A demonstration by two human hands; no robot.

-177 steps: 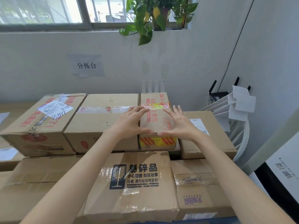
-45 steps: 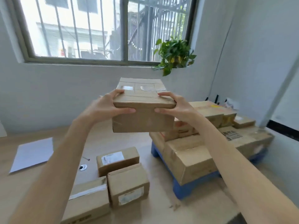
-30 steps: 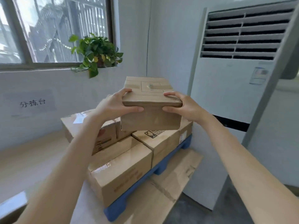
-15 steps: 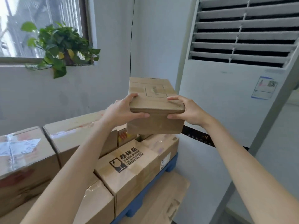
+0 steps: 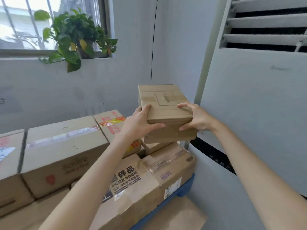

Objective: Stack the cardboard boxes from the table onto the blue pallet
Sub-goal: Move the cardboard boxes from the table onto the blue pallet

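Small plain brown cardboard box [image 5: 166,112] was at frame centre, held level over the right end of the stacked boxes [image 5: 63,146] on the blue pallet [image 5: 186,188]. I couldn't tell whether it touched the small box under it. Its top had a printed rectangle outline; the text inside was too blurred to read.

Left hand [image 5: 139,125] and right hand [image 5: 196,118] gripped its near corners, fingers [image 5: 156,125] curled over the top and front.

The lower front box [image 5: 132,188] carried a fragile label showing "碎品", with an arm covering the rest. Another box [image 5: 109,123] had red-yellow tape.
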